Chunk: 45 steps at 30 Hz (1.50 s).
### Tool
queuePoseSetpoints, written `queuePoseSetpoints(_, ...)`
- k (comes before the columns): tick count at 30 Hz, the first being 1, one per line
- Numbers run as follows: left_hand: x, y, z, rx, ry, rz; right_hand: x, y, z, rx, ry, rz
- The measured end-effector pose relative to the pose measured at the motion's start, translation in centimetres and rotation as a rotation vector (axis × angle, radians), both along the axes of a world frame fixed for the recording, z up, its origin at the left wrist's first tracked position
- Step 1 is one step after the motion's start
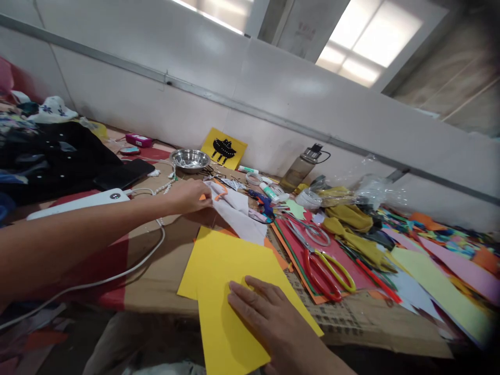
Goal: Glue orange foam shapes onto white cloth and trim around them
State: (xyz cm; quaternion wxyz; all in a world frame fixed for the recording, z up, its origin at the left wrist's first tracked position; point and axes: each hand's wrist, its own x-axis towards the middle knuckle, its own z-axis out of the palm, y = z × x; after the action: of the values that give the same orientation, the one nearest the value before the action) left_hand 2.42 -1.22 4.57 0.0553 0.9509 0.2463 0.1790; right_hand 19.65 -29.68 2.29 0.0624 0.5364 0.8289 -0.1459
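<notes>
My left hand reaches across the cardboard-covered table, its fingers closed on the edge of a creased white sheet; whether that is cloth or paper I cannot tell. A bit of orange shows beside the fingertips. Nearer to me lie overlapping pieces of yellow paper, one hanging past the table's front edge. My right hand rests flat on the front piece, fingers stretched out. Orange paper peeks out from behind the yellow pieces.
Right of the yellow paper, scissors lie on a stack of coloured sheets. Behind are a glue gun, a steel bowl, a bottle and a yellow card with a black cutout. A white cable crosses the left side.
</notes>
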Motion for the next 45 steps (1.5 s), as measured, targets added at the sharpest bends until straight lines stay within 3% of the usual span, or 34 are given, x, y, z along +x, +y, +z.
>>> queuePoseSetpoints(3, 0.5, 0.4, 1.3, -0.099, -0.006, 0.121, -0.8, 0.4, 0.5, -0.044, 0.009, 0.017)
queuePoseSetpoints(6, 0.9, 0.5, 2.1, -0.084, -0.021, 0.079, -2.0, 2.3, 1.4, -0.024, 0.016, -0.101)
queuePoseSetpoints(11, 0.9, 0.8, 2.3, -0.016, 0.015, 0.001, -3.5, 7.6, 2.5, 0.104, 0.040, -0.240)
queuePoseSetpoints(15, -0.6, -0.1, 1.6, -0.020, 0.047, -0.245, -3.1, 9.7, 3.2, 0.197, 0.254, -0.214)
queuePoseSetpoints(19, -2.4, -1.2, 0.4, -0.048, 0.124, -0.522, -0.8, 10.3, 3.8, 0.490, 0.546, -0.387)
queuePoseSetpoints(21, -2.8, -0.7, 0.1, -0.128, 0.029, -0.447, 0.4, 11.3, 3.9, 0.598, 0.569, -0.416)
queuePoseSetpoints(24, -2.7, 1.6, 0.1, -0.214, -0.157, -0.024, 1.6, 14.3, 3.8, 0.666, 0.525, -0.431)
queuePoseSetpoints(26, -2.3, 3.6, 0.0, -0.263, -0.129, 0.203, 1.6, 17.0, 3.6, 0.638, 0.456, -0.475)
queuePoseSetpoints(30, -1.7, 6.8, -0.7, -0.283, 0.052, 0.451, 0.6, 22.5, 2.7, 0.516, 0.305, -0.657)
queuePoseSetpoints(35, -0.4, 7.7, -1.4, -0.294, 0.106, 0.524, -0.1, 26.1, 1.3, 0.430, 0.282, -0.750)
queuePoseSetpoints(40, 0.4, 7.9, -1.9, -0.324, 0.060, 0.464, 1.7, 25.8, 1.6, 0.507, 0.455, -0.702)
queuePoseSetpoints(45, 0.4, 8.1, -2.0, -0.369, 0.002, 0.466, 3.6, 24.8, 2.8, 0.502, 0.738, -0.752)
